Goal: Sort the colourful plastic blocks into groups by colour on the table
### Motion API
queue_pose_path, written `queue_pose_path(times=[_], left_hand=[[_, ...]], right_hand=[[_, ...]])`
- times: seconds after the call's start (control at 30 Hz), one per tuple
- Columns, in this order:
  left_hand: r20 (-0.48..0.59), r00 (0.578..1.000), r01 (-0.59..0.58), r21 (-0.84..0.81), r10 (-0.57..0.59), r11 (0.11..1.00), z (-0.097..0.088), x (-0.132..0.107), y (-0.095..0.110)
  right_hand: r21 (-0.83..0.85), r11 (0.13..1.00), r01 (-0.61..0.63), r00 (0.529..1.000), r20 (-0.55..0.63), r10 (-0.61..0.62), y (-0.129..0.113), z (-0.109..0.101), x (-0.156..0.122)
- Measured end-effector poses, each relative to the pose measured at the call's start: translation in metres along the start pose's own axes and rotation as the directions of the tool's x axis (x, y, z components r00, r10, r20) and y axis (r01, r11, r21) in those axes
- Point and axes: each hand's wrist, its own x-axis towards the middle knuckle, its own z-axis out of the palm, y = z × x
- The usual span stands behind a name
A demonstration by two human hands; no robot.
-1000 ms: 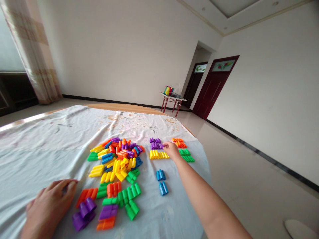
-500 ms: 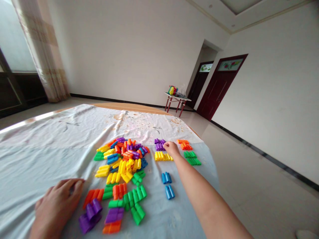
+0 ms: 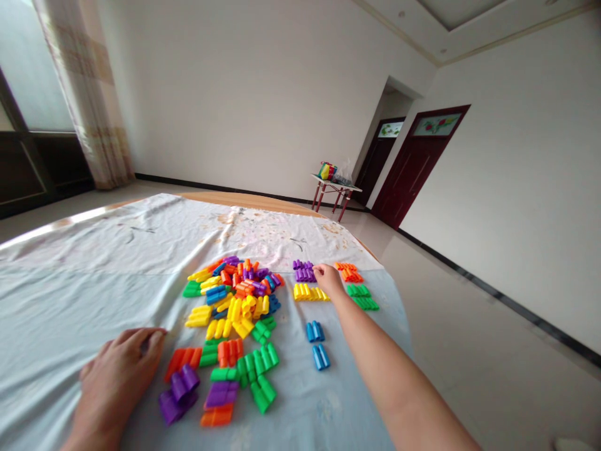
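My right hand (image 3: 327,279) reaches to the far right of the cloth, thumb and fingers pinched together at the right end of the purple tube blocks (image 3: 304,271). Whether a piece sits between those fingertips is hidden. Just nearer lies a row of yellow tube blocks (image 3: 310,292), partly behind my wrist. My left hand (image 3: 119,373) rests on the cloth at the left, fingers extended and loosely bent, no block visible in it. Beside it are purple tube blocks (image 3: 174,401) and orange tube blocks (image 3: 182,362).
A mixed heap of coloured tube blocks (image 3: 241,282) lies mid-table, with joined green blocks (image 3: 256,366) nearer. Right of my forearm are orange rows (image 3: 348,272) and green rows (image 3: 361,296); blue pairs (image 3: 321,357) lie left of it. A small table (image 3: 335,183) stands beyond.
The view has shifted slightly. My right hand remains at the end of the purple blocks, fingers still pinched. My left hand stays on the cloth, and the blocks look unchanged.
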Motion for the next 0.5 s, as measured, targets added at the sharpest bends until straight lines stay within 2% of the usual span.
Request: queue_pose_path(times=[0.1, 0.2, 0.3, 0.4, 0.5], left_hand=[[-0.010, 1.000, -0.004, -0.021, 0.004, 1.000, -0.003, -0.004, 0.005], [-0.033, 0.999, -0.021, -0.062, 0.019, 0.998, -0.006, -0.008, 0.010], [-0.044, 0.999, -0.013, -0.073, 0.010, 0.997, -0.008, -0.011, 0.012], [-0.046, 0.999, -0.017, -0.056, 0.014, 0.998, -0.008, -0.013, 0.014], [-0.054, 0.998, -0.014, -0.032, 0.013, 0.999, -0.009, -0.015, 0.016]], right_hand=[[0.069, 0.994, 0.081, 0.997, -0.018, -0.080, -0.019, -0.008, -0.023], [0.207, 0.950, 0.235, 0.971, -0.013, -0.237, -0.044, -0.009, -0.059], [0.356, 0.857, 0.372, 0.910, 0.041, -0.412, -0.070, -0.002, -0.101], [0.428, 0.812, 0.396, 0.859, 0.138, -0.492, -0.091, 0.006, -0.134], [0.465, 0.769, 0.438, 0.797, 0.195, -0.571, -0.106, 0.010, -0.155]])
